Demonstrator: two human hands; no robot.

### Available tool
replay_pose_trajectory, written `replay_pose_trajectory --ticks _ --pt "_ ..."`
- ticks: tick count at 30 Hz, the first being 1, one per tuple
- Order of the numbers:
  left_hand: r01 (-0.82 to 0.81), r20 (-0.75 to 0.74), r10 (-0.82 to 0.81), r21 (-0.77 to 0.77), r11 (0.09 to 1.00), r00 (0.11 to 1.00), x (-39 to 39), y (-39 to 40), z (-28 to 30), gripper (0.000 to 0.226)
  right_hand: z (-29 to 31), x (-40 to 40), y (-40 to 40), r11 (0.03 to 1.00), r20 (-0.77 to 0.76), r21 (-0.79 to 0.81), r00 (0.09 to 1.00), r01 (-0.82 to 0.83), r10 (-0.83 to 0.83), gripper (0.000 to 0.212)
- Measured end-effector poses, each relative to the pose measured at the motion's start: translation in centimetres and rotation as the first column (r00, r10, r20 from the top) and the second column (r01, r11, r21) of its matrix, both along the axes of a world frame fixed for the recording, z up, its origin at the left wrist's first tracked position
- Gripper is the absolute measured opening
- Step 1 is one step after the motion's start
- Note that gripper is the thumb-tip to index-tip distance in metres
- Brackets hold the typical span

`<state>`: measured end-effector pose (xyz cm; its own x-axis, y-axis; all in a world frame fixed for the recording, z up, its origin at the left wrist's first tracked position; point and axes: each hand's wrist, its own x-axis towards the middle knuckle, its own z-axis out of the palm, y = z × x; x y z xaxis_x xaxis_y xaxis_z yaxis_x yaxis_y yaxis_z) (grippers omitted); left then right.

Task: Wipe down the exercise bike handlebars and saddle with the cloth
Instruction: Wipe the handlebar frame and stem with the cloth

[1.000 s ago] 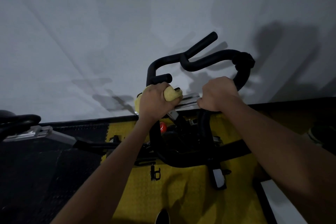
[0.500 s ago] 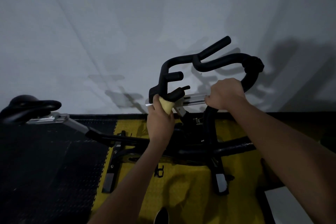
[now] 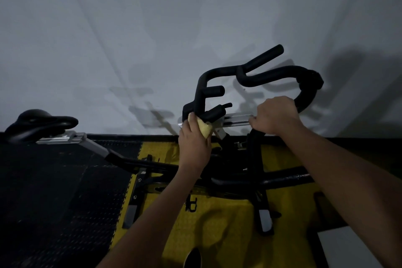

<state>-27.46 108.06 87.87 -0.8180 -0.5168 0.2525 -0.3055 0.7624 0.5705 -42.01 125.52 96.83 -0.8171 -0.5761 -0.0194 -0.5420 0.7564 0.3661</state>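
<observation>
In the head view, the left hand (image 3: 194, 144) is pinching a soft yellow cloth (image 3: 203, 126) against the lower left end of the matte black, curved tubular handlebars (image 3: 256, 76). The right hand (image 3: 274, 115) is gripping their right side. The smooth black saddle (image 3: 40, 123) is sitting far left of the handlebars.

Dim, soft-shadowed, wide-angle edge distortion
</observation>
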Motion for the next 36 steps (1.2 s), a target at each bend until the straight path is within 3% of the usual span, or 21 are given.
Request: replay_pose_trajectory --ticks 2,4,7,9,12,16,18,20,22,24,25,28,32,36 --pt "0.021 0.054 -0.022 0.022 1.0 0.998 -0.8 -0.4 1.2 0.072 0.0 -0.2 0.0 1.0 -0.007 -0.002 1.0 -0.001 0.001 0.053" --pt "-0.029 0.089 0.01 0.219 0.975 0.996 -1.2 -0.8 3.5 0.074 0.1 -0.5 0.1 1.0 0.001 -0.003 1.0 -0.003 0.003 0.054" --pt "-0.186 0.087 0.168 0.609 0.771 0.982 -1.8 -3.4 7.2 0.094 0.4 -1.1 0.1 1.0 0.008 -0.008 1.0 -0.011 0.011 0.052" --pt "-0.072 -0.011 0.124 0.761 0.644 0.992 -1.9 -5.7 9.3 0.099 0.5 -1.3 0.0 1.0 0.011 -0.006 1.0 -0.01 0.01 0.052" --pt "0.133 -0.182 0.06 0.875 0.466 0.982 -1.4 -7.2 11.5 0.066 0.4 -1.2 0.0 1.0 0.015 -0.005 1.0 -0.005 0.006 0.052" --pt "0.177 -0.278 0.103 0.815 0.552 0.955 -1.4 -8.5 12.8 0.044 0.5 -1.1 0.1 1.0 0.024 -0.004 1.0 -0.009 0.009 0.052" --pt "0.15 -0.287 0.087 0.709 0.689 0.954 -1.5 -8.4 12.7 0.041 0.5 -1.1 0.0 1.0 0.021 -0.006 1.0 -0.011 0.012 0.052" --pt "0.228 -0.292 -0.078 0.526 0.819 0.953 -1.9 -7.7 12.2 0.032 0.4 -1.2 0.0 1.0 0.016 0.003 1.0 -0.01 0.01 0.053" --pt "0.353 -0.046 -0.366 0.397 0.847 0.93 -2.5 -6.5 11.3 0.029 0.3 -1.3 0.0 1.0 0.021 0.009 1.0 -0.007 0.007 0.053" --pt "0.43 0.283 -0.508 0.295 0.853 0.814 -3.4 -5.9 9.9 0.06 0.2 -1.3 0.0 1.0 0.019 0.008 1.0 -0.01 0.01 0.051" --pt "0.426 0.339 -0.493 0.254 0.868 0.802 -3.8 -5.7 9.7 0.068 0.2 -1.4 0.0 1.0 0.021 0.006 1.0 -0.01 0.01 0.05" --pt "0.357 0.298 -0.38 0.13 0.925 0.876 -5.0 -5.9 9.5 0.054 0.1 -1.5 0.0 1.0 0.042 0.0 0.999 0.0 0.0 0.049" --pt "0.316 0.329 -0.312 0.044 0.948 0.891 -5.4 -8.2 8.5 0.067 0.2 -1.6 -0.1 1.0 0.027 -0.001 1.0 -0.009 0.009 0.049" --pt "0.313 0.368 -0.29 -0.002 0.95 0.883 -5.5 -9.0 8.5 0.051 0.1 -1.6 0.0 1.0 0.034 -0.006 0.999 -0.008 0.008 0.048"
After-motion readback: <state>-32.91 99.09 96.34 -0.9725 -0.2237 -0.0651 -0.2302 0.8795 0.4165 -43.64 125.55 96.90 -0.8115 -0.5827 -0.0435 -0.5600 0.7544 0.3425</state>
